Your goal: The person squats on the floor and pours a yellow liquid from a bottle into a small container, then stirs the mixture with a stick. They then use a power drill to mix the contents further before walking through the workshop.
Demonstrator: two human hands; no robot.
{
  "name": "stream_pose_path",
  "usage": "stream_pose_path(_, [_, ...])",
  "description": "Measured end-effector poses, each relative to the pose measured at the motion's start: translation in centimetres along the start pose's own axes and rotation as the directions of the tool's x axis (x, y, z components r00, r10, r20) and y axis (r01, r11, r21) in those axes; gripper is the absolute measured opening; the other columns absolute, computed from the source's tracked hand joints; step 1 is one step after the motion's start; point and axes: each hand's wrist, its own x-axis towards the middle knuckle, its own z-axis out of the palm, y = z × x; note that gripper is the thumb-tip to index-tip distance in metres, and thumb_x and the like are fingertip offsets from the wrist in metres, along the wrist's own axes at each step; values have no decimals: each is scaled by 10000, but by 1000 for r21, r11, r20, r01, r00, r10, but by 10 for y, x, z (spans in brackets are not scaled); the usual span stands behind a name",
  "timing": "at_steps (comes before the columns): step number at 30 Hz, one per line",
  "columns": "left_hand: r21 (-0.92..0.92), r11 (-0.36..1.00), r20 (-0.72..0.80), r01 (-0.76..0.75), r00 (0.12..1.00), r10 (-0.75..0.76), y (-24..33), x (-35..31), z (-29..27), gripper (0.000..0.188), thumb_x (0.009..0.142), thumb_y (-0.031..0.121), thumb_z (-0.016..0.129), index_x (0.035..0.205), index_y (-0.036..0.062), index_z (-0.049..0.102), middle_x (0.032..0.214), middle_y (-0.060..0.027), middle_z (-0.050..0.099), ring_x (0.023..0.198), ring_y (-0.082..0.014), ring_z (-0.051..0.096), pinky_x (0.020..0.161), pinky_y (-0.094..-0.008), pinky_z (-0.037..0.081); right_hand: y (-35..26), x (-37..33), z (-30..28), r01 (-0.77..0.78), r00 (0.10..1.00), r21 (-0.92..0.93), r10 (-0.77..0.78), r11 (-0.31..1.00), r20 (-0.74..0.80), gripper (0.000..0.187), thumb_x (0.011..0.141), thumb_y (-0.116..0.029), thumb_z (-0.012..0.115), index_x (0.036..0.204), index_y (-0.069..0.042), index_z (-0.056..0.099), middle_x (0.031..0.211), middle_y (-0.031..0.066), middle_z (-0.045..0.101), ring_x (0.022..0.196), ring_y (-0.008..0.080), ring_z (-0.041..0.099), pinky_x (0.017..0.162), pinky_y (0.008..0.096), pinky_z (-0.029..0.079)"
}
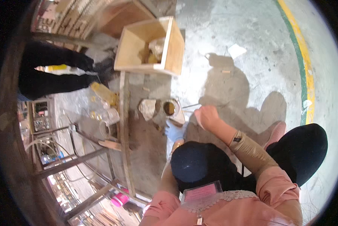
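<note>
A round, light-rimmed container (166,108) holding dark brown liquid stands on the floor in front of me, beside a pale flat piece (180,116). My left hand (175,130), in a light blue glove, is closed at the container's near side; its fingertips are partly hidden. To the right, my bare right hand (206,117) makes a fist around a thin stick (191,106), whose far end points left toward the container. A crumpled whitish lump (147,109) lies just left of the container.
Beyond stands an open wooden box (176,51) with a plastic bag (156,48) inside. At left are a wooden frame (124,113), a yellowish bottle (104,93), clear plastic containers (109,116) and another person's dark-clothed legs (60,83). White paper (236,51) lies on the floor.
</note>
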Motion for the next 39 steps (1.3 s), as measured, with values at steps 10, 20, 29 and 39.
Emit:
stream_pose_path(10, [-890,200,433,409,897,90,-7,-3,-33,208,719,109,679,896,58,583,813,-55,614,692,-150,582,532,-291,470,16,-5,-59,92,972,307,-18,947,-235,174,713,-70,473,796,-64,625,785,183,613,774,337,600,666,437,480])
stream_pose_path(20, [-911,-113,290,397,811,508,49,-26,-138,201,810,184,592,980,78,575,847,-8,619,705,-110,598,581,-237,494,57,-8,-167,428,890,638,-177,640,-420,184,769,-185,558,895,-77,638,840,170,605,778,337,585,669,365,467])
stream_pose_path(29, [-891,62,416,449,754,508,161,-65,-298,239,789,207,623,986,76,587,910,-17,602,856,-123,577,682,-275,503,103,-119,-323,303,854,610,75,732,-515,156,784,-114,542,885,-47,640,684,191,587,621,301,598,565,329,457])
stream_pose_path(39, [-728,69,551,682,522,651,343,-236,-494,258,757,136,606,1005,88,551,962,-63,585,893,-223,565,732,-338,475,147,-312,-577,-62,805,521,351,851,-478,154,767,-147,569,897,-98,636,721,170,587,662,360,555,568,391,446])
